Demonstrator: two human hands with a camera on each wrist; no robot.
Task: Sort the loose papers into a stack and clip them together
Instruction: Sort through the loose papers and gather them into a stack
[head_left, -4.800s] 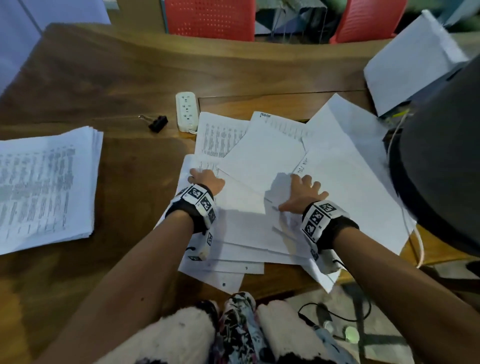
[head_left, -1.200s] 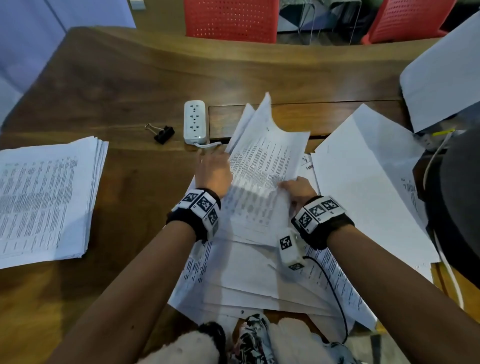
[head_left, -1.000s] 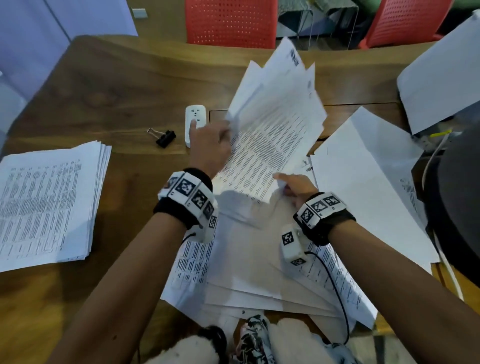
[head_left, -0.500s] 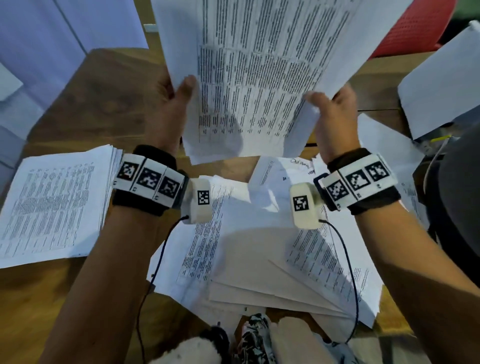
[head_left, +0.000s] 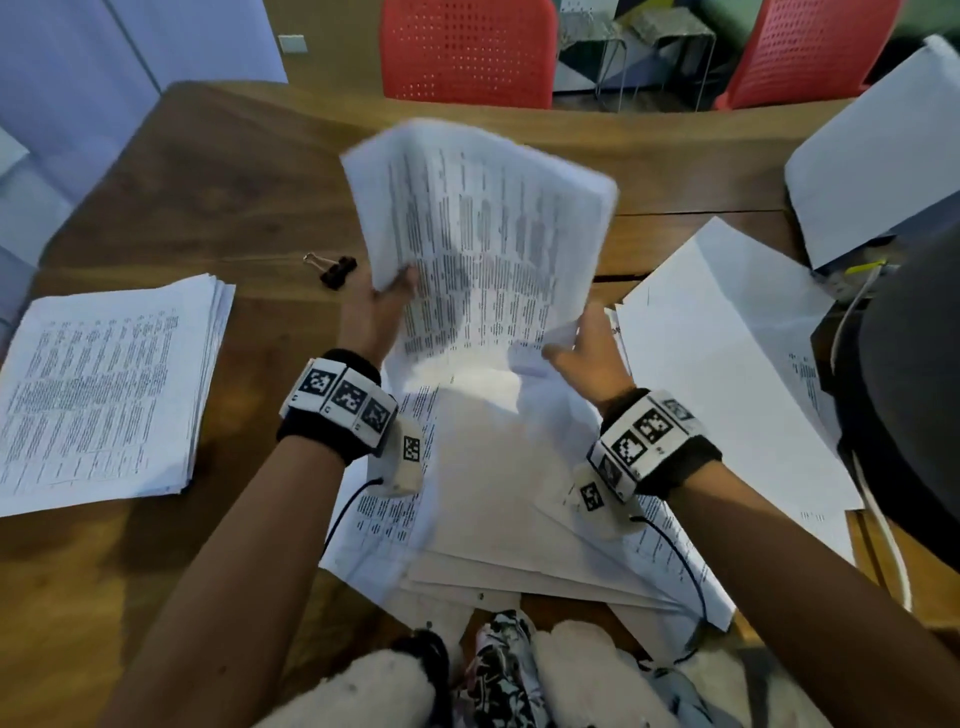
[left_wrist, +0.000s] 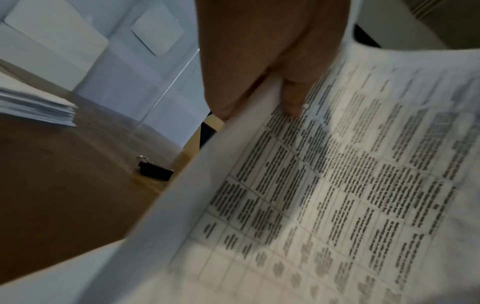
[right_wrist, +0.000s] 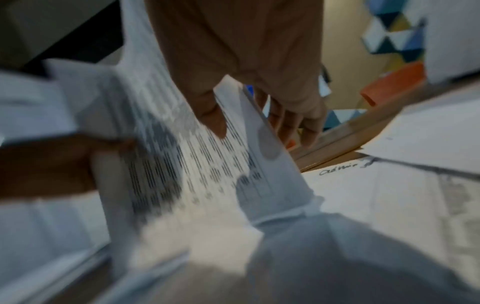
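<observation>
A bundle of printed sheets (head_left: 488, 244) stands upright above the table, blurred with motion. My left hand (head_left: 382, 306) grips its left edge, thumb on the printed face (left_wrist: 293, 98). My right hand (head_left: 582, 348) pinches its right lower edge, thumb in front and fingers behind (right_wrist: 218, 121). Below the bundle, loose papers (head_left: 509, 499) lie fanned out on the wooden table (head_left: 218, 182). A black binder clip (head_left: 335, 270) lies on the wood just left of my left hand, also seen in the left wrist view (left_wrist: 155, 172).
A neat stack of printed pages (head_left: 104, 389) lies at the left. Large blank sheets (head_left: 727, 353) spread at the right, beside a dark object (head_left: 914, 405) with a cable. More paper (head_left: 878, 156) lies far right. Red chairs (head_left: 467, 52) stand behind the table.
Both hands gathered sheets from the pile and lifted them high. Since half a second ago the bundle has come down lower and away from the camera, toward the table.
</observation>
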